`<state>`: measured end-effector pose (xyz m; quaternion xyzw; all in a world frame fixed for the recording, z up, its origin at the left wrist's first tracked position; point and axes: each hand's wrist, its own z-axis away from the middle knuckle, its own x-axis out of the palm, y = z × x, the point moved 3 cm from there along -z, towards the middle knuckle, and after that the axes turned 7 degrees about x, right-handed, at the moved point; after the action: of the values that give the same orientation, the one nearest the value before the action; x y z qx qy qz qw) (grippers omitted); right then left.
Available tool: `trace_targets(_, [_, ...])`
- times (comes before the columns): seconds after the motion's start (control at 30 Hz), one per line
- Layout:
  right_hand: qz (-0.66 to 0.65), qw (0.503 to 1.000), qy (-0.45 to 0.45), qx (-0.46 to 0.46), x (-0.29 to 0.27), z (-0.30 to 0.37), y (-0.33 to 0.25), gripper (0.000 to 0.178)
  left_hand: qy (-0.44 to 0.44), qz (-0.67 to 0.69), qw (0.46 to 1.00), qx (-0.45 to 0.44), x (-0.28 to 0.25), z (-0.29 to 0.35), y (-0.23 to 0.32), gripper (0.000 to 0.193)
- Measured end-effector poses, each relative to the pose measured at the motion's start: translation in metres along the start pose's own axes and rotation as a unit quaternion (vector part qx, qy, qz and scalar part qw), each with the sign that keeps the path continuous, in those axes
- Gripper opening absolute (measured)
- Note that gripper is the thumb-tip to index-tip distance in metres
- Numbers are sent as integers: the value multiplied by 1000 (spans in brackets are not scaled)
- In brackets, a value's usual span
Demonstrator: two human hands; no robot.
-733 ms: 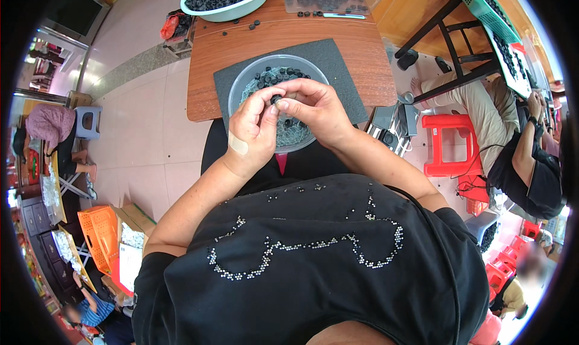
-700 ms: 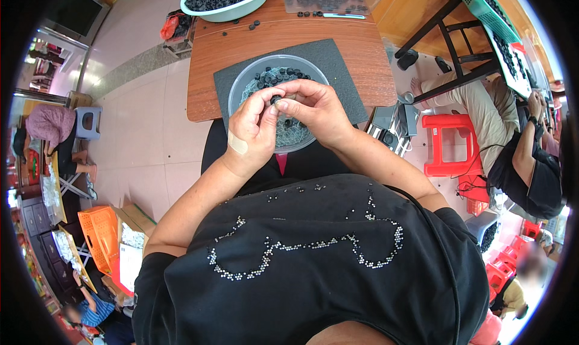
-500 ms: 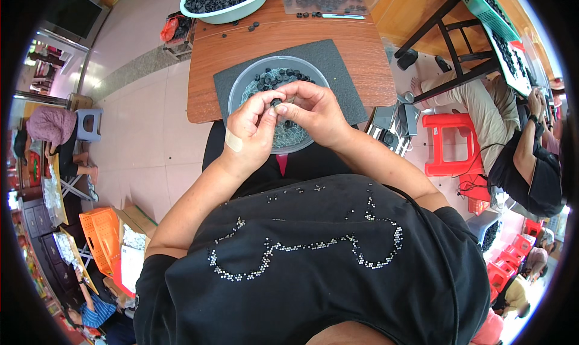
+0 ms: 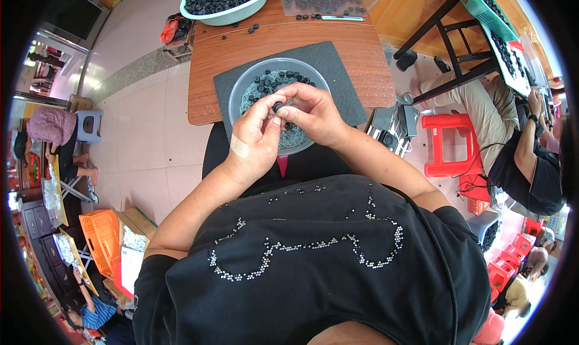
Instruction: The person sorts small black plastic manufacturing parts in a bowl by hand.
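Can see only part of the small black disc (image 4: 277,106) between left hand (image 4: 254,129) and right hand (image 4: 315,116). Cannot see the middle of the bowl (image 4: 236,93) below, at the table (image 4: 208,80)'s near edge. Cannot see the basin (image 4: 235,16) whole at the far left corner, cut off above.

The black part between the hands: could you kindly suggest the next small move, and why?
Perhaps turn the black part slightly to show its far side: the left hand and right hand partly cover it, and the bowl beneath would likely catch a slip.
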<state>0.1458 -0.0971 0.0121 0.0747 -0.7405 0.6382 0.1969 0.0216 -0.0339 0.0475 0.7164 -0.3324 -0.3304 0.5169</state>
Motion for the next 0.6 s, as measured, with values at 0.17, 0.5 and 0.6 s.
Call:
trace_targets(0.17, [42, 999, 5, -34, -1, 1, -1, 21, 0, -75, 997, 34, -1, 1, 2, 31])
trace_targets(0.5, [197, 971, 66, -119, 3, 5, -16, 33, 73, -127, 978, 149, -11, -3, -2, 28])
trace_targets(0.6, [278, 947, 82, -136, 11, 9, -26, 36, 73, -132, 974, 168, -11, -2, -4, 28])
